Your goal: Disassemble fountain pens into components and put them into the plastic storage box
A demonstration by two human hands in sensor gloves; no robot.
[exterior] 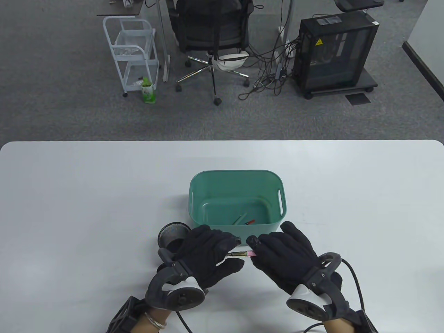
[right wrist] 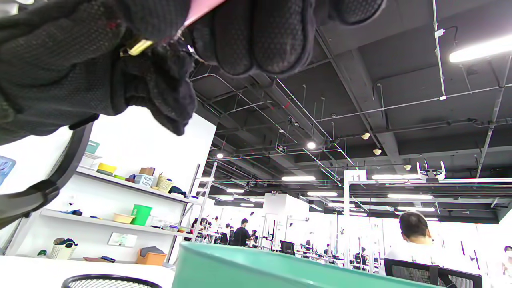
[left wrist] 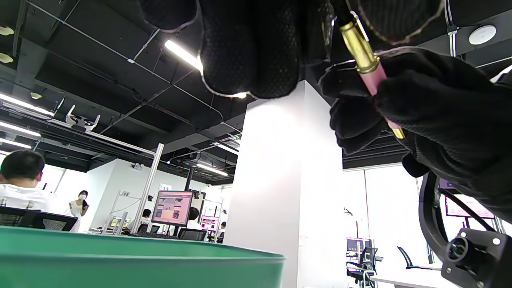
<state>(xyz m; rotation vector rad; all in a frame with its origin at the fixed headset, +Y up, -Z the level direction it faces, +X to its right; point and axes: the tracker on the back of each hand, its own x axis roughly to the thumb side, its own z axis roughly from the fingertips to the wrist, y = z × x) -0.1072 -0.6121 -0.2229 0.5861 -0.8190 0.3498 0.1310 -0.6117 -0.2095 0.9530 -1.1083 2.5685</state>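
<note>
A pink fountain pen (exterior: pixel 242 255) with a gold band lies level between my two hands, just in front of the green plastic storage box (exterior: pixel 215 180). My left hand (exterior: pixel 222 251) grips its gold and black end; my right hand (exterior: pixel 260 249) has its fingers curled round the pink barrel. In the left wrist view the gold collar and pink barrel of the pen (left wrist: pixel 370 70) run from my left fingers (left wrist: pixel 252 48) into the right glove (left wrist: pixel 436 108). In the right wrist view a pink sliver of the pen (right wrist: pixel 202 10) shows between my right fingers (right wrist: pixel 264 36). Several pen parts (exterior: pixel 244 220) lie in the box.
A black mesh pen cup (exterior: pixel 173 236) stands on the white table (exterior: pixel 69 208) just left of my left hand, touching the box's front left corner. Beyond the table's far edge are an office chair (exterior: pixel 211 31), a white cart (exterior: pixel 133 52) and a computer tower (exterior: pixel 334 52).
</note>
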